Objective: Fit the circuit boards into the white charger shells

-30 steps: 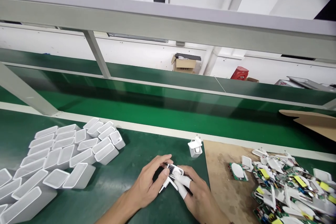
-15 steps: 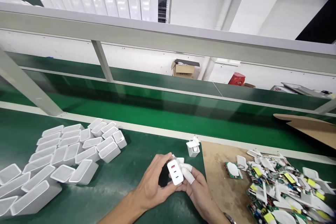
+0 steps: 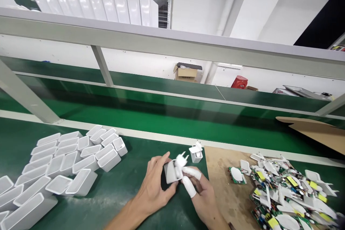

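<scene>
My left hand is closed around a white charger housing, thumb below and fingers behind it. At the housing's right side sits a white two-pin plug piece, its prongs pointing up and right. White finger covers sit on the thumb and forefinger of my right hand, which pinch the plug piece's lower edge. Whether the plug piece is joined to the housing cannot be made out. Just beyond my hands stands another white housing with a pronged plug piece on top.
Rows of open white housings stand on the green table at left. A brown board lies at right, beside a heap of circuit boards and white plug parts. A white rail runs behind, below a metal shelf frame.
The charger has been turned: its face with the ports showed before, and now its plug side with the prongs shows. My right fingers have shifted to the plug piece. The view has swung slightly right.
</scene>
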Tool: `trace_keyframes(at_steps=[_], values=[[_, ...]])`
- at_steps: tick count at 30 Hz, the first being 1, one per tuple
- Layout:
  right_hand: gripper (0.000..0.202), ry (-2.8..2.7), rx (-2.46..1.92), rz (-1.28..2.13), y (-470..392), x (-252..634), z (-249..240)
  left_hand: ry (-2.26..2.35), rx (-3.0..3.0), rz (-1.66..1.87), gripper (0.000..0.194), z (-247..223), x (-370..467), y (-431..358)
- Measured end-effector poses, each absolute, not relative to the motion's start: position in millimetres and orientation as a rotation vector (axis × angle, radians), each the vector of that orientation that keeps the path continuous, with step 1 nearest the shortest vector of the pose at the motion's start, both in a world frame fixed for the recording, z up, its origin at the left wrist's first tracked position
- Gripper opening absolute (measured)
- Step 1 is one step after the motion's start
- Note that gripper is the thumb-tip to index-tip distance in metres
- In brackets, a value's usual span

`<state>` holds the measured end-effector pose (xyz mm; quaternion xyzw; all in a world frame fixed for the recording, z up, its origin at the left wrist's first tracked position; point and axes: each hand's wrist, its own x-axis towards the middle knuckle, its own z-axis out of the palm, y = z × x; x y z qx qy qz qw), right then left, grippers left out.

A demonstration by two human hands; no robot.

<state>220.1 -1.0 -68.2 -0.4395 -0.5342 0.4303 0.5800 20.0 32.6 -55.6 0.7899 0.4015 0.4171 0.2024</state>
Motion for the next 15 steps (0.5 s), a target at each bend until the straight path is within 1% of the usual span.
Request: trace_keyframes(at_steps=[2,4,5,7,9,13,15], values=[[0.029,-1.308,-1.128,0.756,2.8,232.1,-72.3,1.223,2.109,1.058,0.086,-61.6,16.7,37.1],[0.033,-1.252,-1.299,0.583,10.4,247.7,-78.3,1.273,1.996,0.957,0.085,-63.3,17.0,45.1],[0.038,-1.208,-1.374,0.548,15.2,255.5,-82.5,1.287,1.95,0.912,0.085,-62.2,19.4,50.7],[0.05,-1.165,-1.439,0.566,25.2,267.3,-92.8,1.297,1.895,0.843,0.089,-57.5,29.3,65.1],[0.059,-1.187,-1.403,0.627,33.2,271.3,-103.7,1.275,1.888,0.797,0.092,-51.8,45.6,81.9],[0.064,-1.276,-1.309,0.695,36.5,262.3,-116.1,1.215,1.925,0.756,0.093,-46.3,82.2,104.7],[0.065,-1.349,-1.334,0.628,30.7,259.3,-115.3,1.215,1.937,0.748,0.095,-46.1,90.4,102.9]])
